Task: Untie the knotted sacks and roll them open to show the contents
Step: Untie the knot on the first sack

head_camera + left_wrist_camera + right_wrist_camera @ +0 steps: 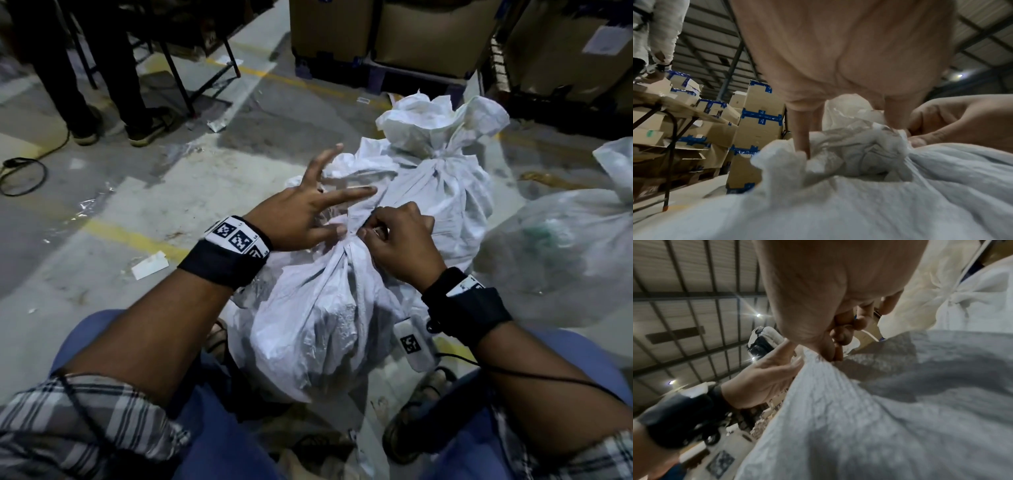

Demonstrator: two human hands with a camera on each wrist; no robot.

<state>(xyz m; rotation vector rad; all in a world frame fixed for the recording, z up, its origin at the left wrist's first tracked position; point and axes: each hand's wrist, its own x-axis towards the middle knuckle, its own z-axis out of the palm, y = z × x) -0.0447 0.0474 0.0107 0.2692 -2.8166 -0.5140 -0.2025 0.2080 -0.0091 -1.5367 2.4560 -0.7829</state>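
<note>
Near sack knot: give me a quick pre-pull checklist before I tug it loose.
1. Right hand pinching the knot: ok.
2. Left hand gripping fabric: not ok; thumb touches the knot, fingers splayed.
3. Near sack steadied between the knees: ok.
4. Knot loosened: cannot tell.
5. Second sack still tied: ok, for later.
6. Contents visible: not ok.

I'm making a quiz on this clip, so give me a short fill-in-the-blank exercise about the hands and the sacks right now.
1. Both hands work at the ____ of the nearest sack.
2. The right hand is ____ fabric there.
3. The left hand has its fingers ____.
4. The sack behind is still ____.

Missing words: knot; pinching; spread; tied
</note>
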